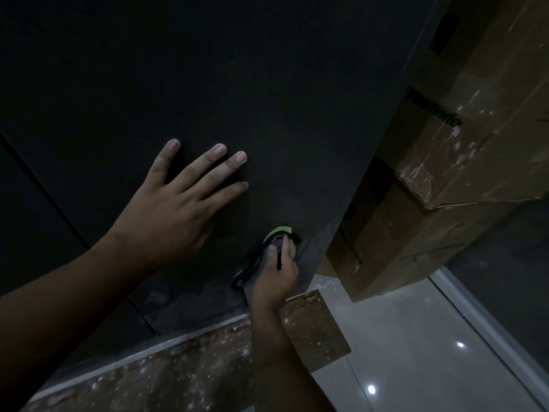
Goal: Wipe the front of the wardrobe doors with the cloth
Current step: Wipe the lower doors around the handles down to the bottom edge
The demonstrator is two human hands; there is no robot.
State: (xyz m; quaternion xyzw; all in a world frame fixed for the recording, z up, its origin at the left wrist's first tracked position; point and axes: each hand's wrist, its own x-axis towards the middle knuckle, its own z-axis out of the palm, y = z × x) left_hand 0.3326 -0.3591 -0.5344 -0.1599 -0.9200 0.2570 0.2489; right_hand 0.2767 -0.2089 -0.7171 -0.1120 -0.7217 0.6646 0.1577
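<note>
The left hand [169, 209] presses the wardrobe door [267, 84], fingers spread; the right hand [276, 275] clamps the cloth [280, 231]. The bunched cloth may miss the door edge beside the cardboard box [430, 203].

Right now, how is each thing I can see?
wardrobe door: looks shut, smudged near the bottom.
cloth: bunched, pressed low on the door.
left hand: flat on the door, fingers spread.
right hand: grips the cloth.
cardboard box: taped, crumpled.

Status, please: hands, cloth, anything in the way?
Left hand flat on the wardrobe door, fingers spread. Right hand grips the cloth low on that door, near its right edge. Cardboard boxes close beside that edge.
</note>
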